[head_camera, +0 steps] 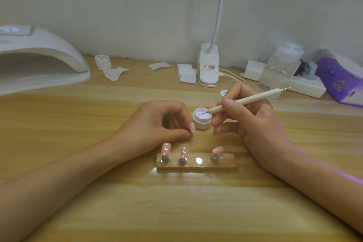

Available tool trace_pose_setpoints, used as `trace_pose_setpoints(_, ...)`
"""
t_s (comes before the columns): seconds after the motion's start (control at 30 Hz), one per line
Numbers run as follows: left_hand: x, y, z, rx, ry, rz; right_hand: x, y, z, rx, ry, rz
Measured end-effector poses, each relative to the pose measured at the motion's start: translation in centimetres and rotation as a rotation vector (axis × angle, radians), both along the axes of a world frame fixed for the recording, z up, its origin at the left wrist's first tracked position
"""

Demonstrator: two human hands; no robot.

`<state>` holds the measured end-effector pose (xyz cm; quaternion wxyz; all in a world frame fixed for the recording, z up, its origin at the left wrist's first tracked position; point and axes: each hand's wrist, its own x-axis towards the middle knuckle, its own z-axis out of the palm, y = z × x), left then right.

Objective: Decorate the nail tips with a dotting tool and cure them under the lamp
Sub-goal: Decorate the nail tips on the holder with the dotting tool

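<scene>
Head view: wooden table, two bare hands near its centre.
Left hand: thumb and forefinger pinch a dotted nail tip, pink with white dots, at 9 o'clock of the gel pot.
Right hand: fingers curled round the dotting tool, pen-fashion, its point inside the pot.
Gel pot: white, open, between the hands.
Nail stand: wooden block at 6 o'clock of the pot, carrying three mounted tips.
Curing lamp: white, at 10 o'clock, well apart.

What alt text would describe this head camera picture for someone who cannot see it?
A person's right hand dips a dotting tool into a small open white pot while the left hand holds a pink nail tip. Three more stand on a wooden holder.
</scene>
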<state>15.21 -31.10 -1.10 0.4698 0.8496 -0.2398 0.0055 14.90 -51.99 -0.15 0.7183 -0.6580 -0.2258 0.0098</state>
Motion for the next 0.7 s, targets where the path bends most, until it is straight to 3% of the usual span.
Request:
trace_pose_setpoints(0.17, -0.3, 0.3, 1.2, -0.133, 0.138, 0.041, 0.2, -0.3, 0.2, 0.074, 0.062, -0.002)
trace_pose_setpoints(0.3, -2.1, 0.3, 2.8, -0.193, 0.145, 0.002, 0.3, -0.5, 0.2, 0.122, 0.101, 0.02)
trace_pose_setpoints(0.57, -6.3, -1.5, 2.5, 0.174, -0.178, 0.014, 0.3, -0.7, 0.1, 0.131, 0.131, 0.026)
trace_pose_setpoints(0.7, -6.0, -1.6, 1.7, 0.242, -0.165, 0.092, 0.4, -0.8, 0.0, 0.131, 0.143, 0.032)
